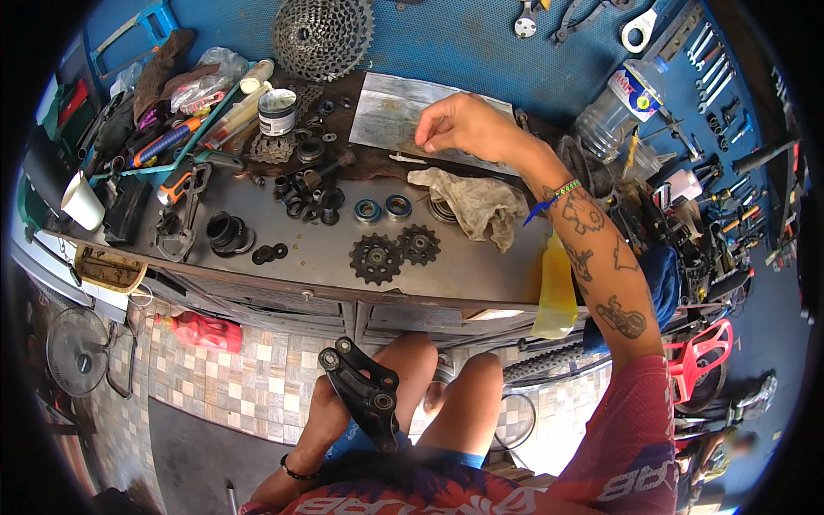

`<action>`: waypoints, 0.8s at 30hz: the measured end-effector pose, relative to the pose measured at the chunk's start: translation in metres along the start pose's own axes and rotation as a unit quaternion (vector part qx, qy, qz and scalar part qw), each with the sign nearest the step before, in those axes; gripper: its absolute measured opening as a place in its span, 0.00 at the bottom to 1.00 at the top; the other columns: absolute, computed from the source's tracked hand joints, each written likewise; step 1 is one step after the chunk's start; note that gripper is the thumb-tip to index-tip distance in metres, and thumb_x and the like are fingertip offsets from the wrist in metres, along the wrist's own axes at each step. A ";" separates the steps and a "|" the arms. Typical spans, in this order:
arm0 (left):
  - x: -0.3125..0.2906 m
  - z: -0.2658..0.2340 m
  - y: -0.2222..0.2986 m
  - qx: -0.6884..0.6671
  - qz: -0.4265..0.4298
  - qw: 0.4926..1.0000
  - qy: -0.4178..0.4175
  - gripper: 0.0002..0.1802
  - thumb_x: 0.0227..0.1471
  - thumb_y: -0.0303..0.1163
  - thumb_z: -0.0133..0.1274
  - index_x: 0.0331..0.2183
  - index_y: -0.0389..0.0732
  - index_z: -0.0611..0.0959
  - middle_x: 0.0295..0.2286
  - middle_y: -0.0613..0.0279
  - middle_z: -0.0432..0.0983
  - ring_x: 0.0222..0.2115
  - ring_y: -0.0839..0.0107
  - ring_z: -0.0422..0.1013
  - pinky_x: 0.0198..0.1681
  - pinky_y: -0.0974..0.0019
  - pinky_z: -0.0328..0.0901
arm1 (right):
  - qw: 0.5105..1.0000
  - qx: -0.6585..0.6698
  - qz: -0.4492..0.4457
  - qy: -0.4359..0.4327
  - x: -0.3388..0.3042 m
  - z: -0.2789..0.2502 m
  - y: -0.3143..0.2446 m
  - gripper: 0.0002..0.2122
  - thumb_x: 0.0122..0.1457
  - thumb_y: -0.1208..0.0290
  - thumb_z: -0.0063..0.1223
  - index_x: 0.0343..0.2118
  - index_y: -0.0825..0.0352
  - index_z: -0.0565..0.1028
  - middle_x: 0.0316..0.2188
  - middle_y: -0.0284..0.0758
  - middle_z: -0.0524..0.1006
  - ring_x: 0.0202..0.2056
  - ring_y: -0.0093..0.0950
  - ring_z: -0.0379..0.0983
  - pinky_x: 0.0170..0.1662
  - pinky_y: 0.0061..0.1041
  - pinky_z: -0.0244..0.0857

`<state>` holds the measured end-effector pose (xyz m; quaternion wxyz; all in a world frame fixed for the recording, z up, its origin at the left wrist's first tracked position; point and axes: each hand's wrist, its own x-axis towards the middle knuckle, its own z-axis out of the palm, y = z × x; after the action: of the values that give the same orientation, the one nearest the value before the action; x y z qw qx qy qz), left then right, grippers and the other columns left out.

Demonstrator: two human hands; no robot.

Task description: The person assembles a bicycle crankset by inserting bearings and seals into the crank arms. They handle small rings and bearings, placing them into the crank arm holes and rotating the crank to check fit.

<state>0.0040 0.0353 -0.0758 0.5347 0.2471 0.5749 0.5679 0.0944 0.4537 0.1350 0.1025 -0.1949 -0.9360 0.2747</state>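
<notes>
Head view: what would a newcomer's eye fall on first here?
Probably the large toothed cassette against the blue panel, at the top. Next, perhaps, the right hand, seen against the pale sheet, and the black linkage part held in the left hand, low in the picture.

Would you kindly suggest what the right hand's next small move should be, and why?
Perhaps lower the right hand toward the slim pale object: it appears close by in this view, while the left hand holds the black linkage away from the workbench.

Lettering (635,482) marks the red jersey (620,416) and bottle label (633,89).
</notes>
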 end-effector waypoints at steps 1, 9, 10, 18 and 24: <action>-0.001 0.001 0.002 -0.002 0.000 1.000 0.001 0.18 0.64 0.44 0.64 0.41 0.38 0.84 0.31 0.67 0.83 0.31 0.79 0.77 0.34 0.71 0.70 | 1.000 -0.008 0.002 0.006 -0.002 0.002 0.000 0.06 0.56 0.78 0.68 0.36 0.68 0.85 0.32 0.35 0.86 0.35 0.26 0.81 0.43 0.28 0.74; 0.001 -0.004 -0.002 0.004 -0.010 0.999 -0.031 0.15 0.68 0.33 0.55 0.49 0.34 0.87 0.36 0.62 0.87 0.37 0.77 0.80 0.41 0.71 0.73 | 0.978 -0.144 -0.138 0.054 -0.021 0.003 -0.004 0.07 0.59 0.80 0.66 0.41 0.69 0.86 0.35 0.37 0.86 0.37 0.31 0.84 0.41 0.29 0.77; 0.001 -0.003 0.000 -0.004 -0.007 0.999 -0.032 0.15 0.68 0.33 0.55 0.49 0.34 0.87 0.36 0.62 0.87 0.37 0.77 0.80 0.41 0.71 0.73 | 0.976 -0.152 -0.144 0.053 -0.023 0.003 -0.003 0.08 0.58 0.80 0.66 0.41 0.68 0.86 0.35 0.38 0.85 0.37 0.33 0.84 0.41 0.29 0.77; 0.001 0.000 -0.002 -0.020 0.007 1.000 -0.017 0.18 0.65 0.43 0.62 0.43 0.36 0.85 0.32 0.66 0.85 0.33 0.78 0.78 0.36 0.70 0.71 | 0.966 -0.201 -0.158 0.034 -0.029 0.004 -0.013 0.11 0.57 0.81 0.65 0.44 0.70 0.86 0.39 0.42 0.84 0.40 0.42 0.83 0.45 0.36 0.77; 0.000 0.000 -0.002 -0.008 0.011 1.000 -0.017 0.18 0.65 0.43 0.62 0.44 0.35 0.86 0.33 0.65 0.85 0.33 0.77 0.79 0.36 0.70 0.71 | 0.961 -0.236 -0.141 0.018 -0.027 0.000 -0.013 0.11 0.59 0.79 0.64 0.45 0.70 0.86 0.39 0.43 0.84 0.40 0.42 0.83 0.45 0.37 0.77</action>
<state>0.0045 0.0348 -0.0781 0.5398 0.2592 0.5584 0.5741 0.1145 0.4323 0.1405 0.1079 -0.0844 -0.9903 0.0251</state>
